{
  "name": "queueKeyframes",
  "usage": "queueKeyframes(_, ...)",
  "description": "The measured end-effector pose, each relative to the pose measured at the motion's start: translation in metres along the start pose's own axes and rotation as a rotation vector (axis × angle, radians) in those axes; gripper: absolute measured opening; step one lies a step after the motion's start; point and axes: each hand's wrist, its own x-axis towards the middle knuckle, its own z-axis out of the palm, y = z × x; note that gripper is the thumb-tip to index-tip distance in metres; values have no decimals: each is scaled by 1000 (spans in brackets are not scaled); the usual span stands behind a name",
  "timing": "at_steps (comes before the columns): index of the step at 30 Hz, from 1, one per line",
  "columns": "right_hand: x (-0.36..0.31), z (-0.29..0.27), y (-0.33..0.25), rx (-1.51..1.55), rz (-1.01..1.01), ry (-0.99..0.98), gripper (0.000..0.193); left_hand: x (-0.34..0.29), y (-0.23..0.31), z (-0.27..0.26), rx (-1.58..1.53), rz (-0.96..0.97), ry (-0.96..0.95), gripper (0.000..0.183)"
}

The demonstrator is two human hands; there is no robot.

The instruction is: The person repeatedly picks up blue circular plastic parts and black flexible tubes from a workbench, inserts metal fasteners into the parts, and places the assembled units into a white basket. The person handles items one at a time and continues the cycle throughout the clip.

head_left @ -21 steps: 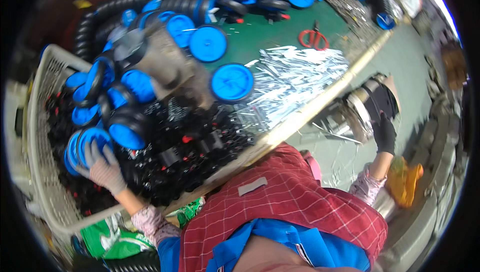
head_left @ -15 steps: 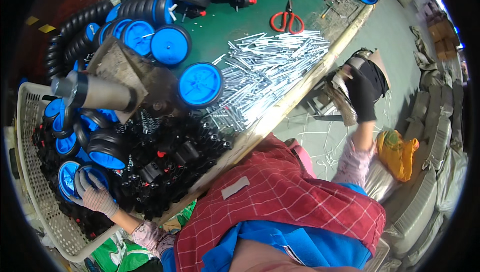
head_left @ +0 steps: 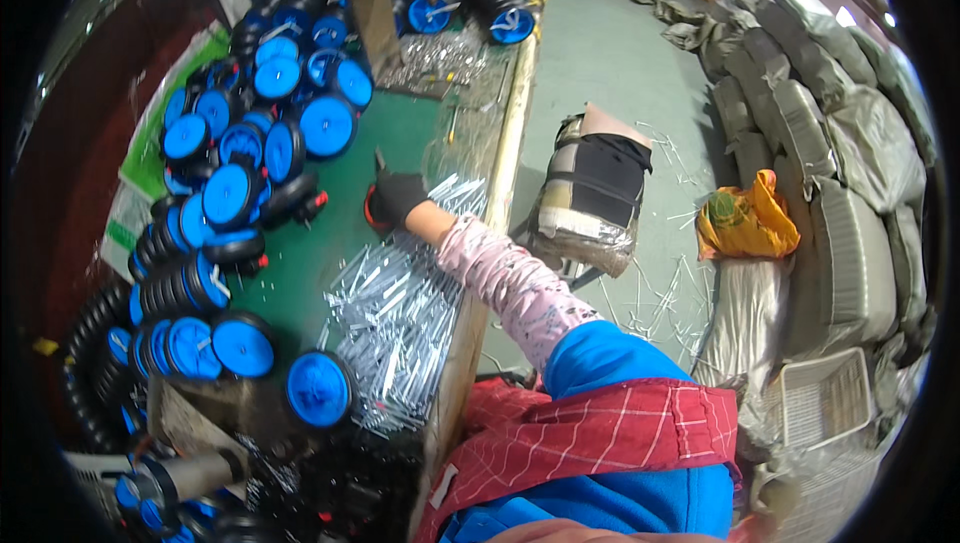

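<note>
My right hand [head_left: 402, 199], in a black glove, reaches across the green table top and has its fingers round the red-handled scissors [head_left: 371, 211]. The dark blade tip pokes out on the far side of the fingers, and most of the handles are covered. Just nearer than the hand, a heap of thin silvery metal rods [head_left: 390, 313] spreads along the table's right side. One blue wheel with a black tyre [head_left: 319, 388] lies flat at the left of the heap. My left hand is out of the picture.
Many blue wheels [head_left: 230, 195] crowd the table's left side. A grey cylinder on a metal press [head_left: 190, 477] stands at the near left. Beyond the pale table edge [head_left: 512, 123] are a padded stool [head_left: 590, 188], an orange bag [head_left: 750, 221] and stacked grey sacks [head_left: 850, 263].
My right hand has left the stool and moved left over the table to the scissors. My left hand, before on a blue wheel in the basket, has gone from view as the view shifted.
</note>
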Motion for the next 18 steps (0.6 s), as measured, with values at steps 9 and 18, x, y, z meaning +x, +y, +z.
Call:
queueKeyframes(9, 46, -40, 74, -335, -346, -1, 31, 35, 54, -2, -291, 103, 100, 19)
queueKeyframes(18, -14, 16, -12, 104, -781, -160, 17, 43, 97, -17, -512, 141, 156, 16)
